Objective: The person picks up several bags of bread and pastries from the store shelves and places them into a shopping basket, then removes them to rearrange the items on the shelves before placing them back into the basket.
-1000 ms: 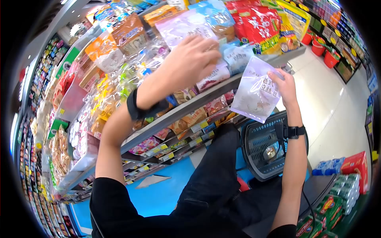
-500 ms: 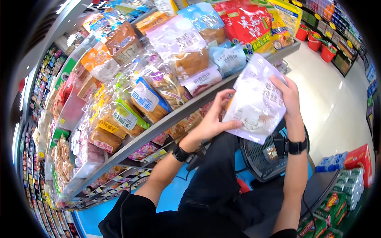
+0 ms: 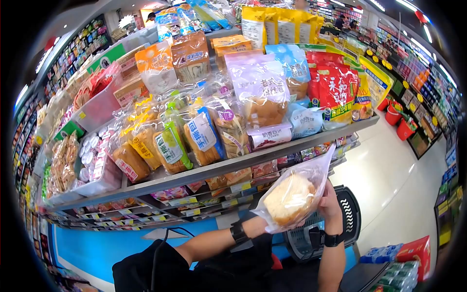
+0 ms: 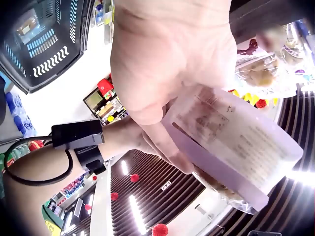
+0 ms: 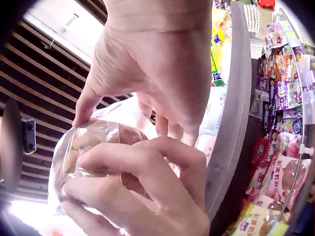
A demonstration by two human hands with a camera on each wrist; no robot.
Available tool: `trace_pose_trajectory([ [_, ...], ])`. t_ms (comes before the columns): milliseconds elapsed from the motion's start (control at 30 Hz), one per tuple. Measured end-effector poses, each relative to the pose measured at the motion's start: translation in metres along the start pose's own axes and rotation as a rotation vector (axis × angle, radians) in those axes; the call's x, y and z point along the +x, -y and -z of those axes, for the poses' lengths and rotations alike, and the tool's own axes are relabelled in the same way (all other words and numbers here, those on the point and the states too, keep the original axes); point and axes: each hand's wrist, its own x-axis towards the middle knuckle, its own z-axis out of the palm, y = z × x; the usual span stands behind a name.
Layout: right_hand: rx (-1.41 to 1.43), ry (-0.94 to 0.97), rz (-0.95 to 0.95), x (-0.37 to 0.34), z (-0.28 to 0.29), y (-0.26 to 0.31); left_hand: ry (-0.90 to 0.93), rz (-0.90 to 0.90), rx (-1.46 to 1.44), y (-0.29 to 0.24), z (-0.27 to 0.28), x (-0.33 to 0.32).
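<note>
On the left side of the shelf point(image 3: 292, 148), one clear bin point(image 3: 109, 178) holds small packs. In the front row are one loaf pack with a green edge point(image 3: 170, 150) and one with a blue edge point(image 3: 205, 135). The left hand point(image 4: 170, 64) grips the low end of one bread bag point(image 3: 291, 194), fingers bent against it. One tall purple bag point(image 3: 260, 90) stands on the shelf above. The held bag tilts between both hands, in front of the shelf, its clear side showing bread. The right hand point(image 3: 331, 203) holds its right edge. Below is one dark basket point(image 3: 347, 209).
</note>
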Motion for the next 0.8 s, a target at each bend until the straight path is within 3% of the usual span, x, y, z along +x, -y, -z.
trace_pose_trajectory([
  [100, 0.015, -0.123, -0.080, 0.001, -0.006, -0.003, 0.243, 0.080, 0.292, 0.000, 0.001, 0.003],
  [167, 0.000, -0.153, -0.086, 0.006, -0.018, -0.006, 0.189, 0.079, 0.474, -0.006, -0.012, -0.012],
  [200, -0.057, -0.169, -0.103, 0.009, -0.023, -0.007, -0.386, -0.212, 0.826, -0.011, 0.006, -0.024],
  [233, -0.116, -0.185, -0.119, 0.011, -0.027, -0.007, -0.366, -0.178, 0.935, -0.019, 0.011, -0.028],
  [300, -0.185, -0.277, -0.069, 0.012, -0.030, -0.008, -0.556, -0.233, 0.835, -0.024, 0.002, -0.038],
  [367, -0.291, -0.356, 0.016, 0.013, -0.021, -0.009, -0.451, -0.377, 0.995, -0.028, -0.039, -0.041],
  [500, -0.429, -0.410, 0.153, 0.032, -0.035, 0.013, -0.341, -0.407, 1.603, -0.020, -0.105, -0.046],
  [600, -0.466, -0.402, 0.208, 0.047, -0.056, 0.031, -0.520, -0.467, 2.055, -0.002, -0.157, -0.036],
  [700, -0.426, -0.492, 0.314, 0.062, -0.058, 0.044, -0.400, -0.681, 2.040, -0.015, -0.161, -0.029],
  [800, -0.354, -0.442, 0.304, 0.067, -0.063, 0.057, -0.342, -0.912, 2.082, -0.028, -0.205, -0.023],
])
